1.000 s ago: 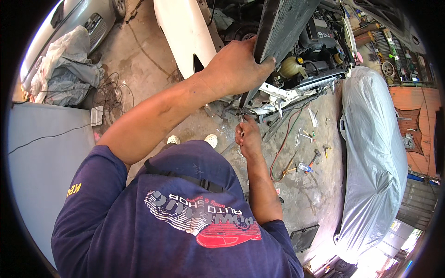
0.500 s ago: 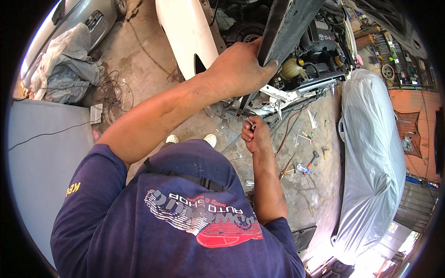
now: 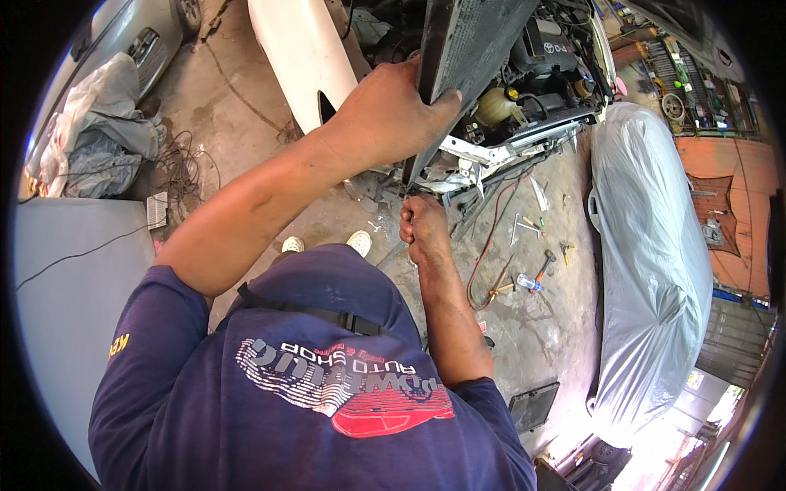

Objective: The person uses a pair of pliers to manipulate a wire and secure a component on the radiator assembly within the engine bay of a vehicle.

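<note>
My left hand (image 3: 391, 113) grips the edge of a long black radiator-like panel (image 3: 477, 51), thumb on its broad face. The panel stands tilted at the front of a car with its engine exposed. Below, at the panel's lower corner, my right hand (image 3: 426, 222) is closed in a fist, knuckles up. What it holds is hidden by the fingers. Just beyond it lies a bare white metal front frame (image 3: 475, 154) of the car.
On the floor to the right lie a hammer (image 3: 542, 270), a clear bottle (image 3: 528, 283), pliers (image 3: 566, 252) and a red hose (image 3: 476, 282). A silver-covered car (image 3: 651, 270) stands farther right. At left are a white fender (image 3: 296, 57), tangled cable (image 3: 184, 168) and crumpled plastic sheeting (image 3: 106, 131).
My view has shifted, so the scene sits a little left and higher. My right hand has turned, its knuckles now up, and the shiny metal piece seen in its fingers before is hidden.
</note>
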`<state>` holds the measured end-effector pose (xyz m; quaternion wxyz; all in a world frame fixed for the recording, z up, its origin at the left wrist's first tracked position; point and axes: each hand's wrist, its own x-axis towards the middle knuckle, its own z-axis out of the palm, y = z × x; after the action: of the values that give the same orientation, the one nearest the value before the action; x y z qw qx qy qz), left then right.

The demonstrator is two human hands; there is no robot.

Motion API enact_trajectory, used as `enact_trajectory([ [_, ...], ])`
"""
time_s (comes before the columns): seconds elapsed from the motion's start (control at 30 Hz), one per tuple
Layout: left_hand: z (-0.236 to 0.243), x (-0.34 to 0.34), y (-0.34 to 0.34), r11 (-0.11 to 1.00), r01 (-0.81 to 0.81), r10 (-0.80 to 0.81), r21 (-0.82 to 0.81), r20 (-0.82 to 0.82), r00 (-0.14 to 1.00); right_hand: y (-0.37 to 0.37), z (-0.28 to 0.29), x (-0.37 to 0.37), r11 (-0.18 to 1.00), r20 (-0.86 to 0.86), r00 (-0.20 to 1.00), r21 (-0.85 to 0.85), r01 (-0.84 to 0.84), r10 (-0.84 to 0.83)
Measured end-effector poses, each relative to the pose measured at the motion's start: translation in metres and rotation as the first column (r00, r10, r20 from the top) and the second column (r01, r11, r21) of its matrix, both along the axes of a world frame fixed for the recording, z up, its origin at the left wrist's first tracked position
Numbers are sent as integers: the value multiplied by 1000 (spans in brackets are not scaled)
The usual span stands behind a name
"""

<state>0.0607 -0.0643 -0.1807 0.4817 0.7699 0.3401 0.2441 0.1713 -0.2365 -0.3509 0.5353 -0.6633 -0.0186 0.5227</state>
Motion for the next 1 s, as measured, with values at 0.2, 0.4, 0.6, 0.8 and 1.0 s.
enact_trajectory([
  [0.2,0,-2,-3,1000,23,-24,-11,-25,999,-8,12,32,994,-345,935,46,99,-77],
  [0.4,-10,-1,-4,997,-62,60,45,48,997,-6,13,35,979,-472,870,65,193,-140],
  [0.6,2,1,-8,995,-23,25,-100,11,1000,-9,5,31,898,-652,696,51,437,-302],
  [0.8,-19,1,-2,999,-47,44,9,221,974,-7,-21,6,981,-313,942,109,161,-120],
  [1.0,-12,5,-2,975,-119,90,190,155,984,-18,-26,-13,976,-47,990,167,142,-136],
])
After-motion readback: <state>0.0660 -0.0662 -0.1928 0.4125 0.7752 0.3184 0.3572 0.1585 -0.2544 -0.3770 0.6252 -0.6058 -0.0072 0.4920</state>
